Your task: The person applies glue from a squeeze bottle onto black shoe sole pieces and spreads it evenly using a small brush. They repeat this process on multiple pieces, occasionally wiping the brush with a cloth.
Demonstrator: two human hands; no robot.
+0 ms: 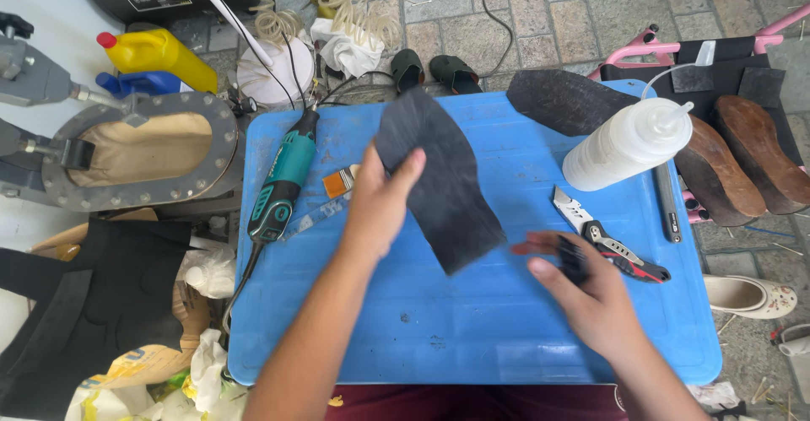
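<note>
Far off to the left sits a grey metal press with a ring of bolts around an oval tan pad [139, 153], and behind it a yellow plastic jug with a red cap [160, 56] lies tipped on the paving. On the near left part of the blue plastic table top [405, 337] rests a teal and black rotary hand tool [283, 186], cord trailing off the edge, with a small flat brush with an orange ferrule [340, 182] just beside it. The left hand [381, 206] is closed on the edge of a sole-shaped sheet of black rubber [443, 186], thumb over the top face, holding it tilted up off the table near the middle. The right hand [591, 294] is curled round a small dark object [572, 261] with a reddish tip, blurred, so I cannot say what it is (perhaps a marker or a little brush), just beside the sheet's lower end. To my eye the work would go best with the sheet kept taut and steady, the left grip staying clear of the end being worked on. Right of that lie a grey folding utility knife with black and red handle [609, 237], a white squeeze bottle with a nozzle [629, 143] on its side, another black rubber sole piece [569, 100], and brown worn shoe soles [742, 164] beyond the table's right edge.
</note>
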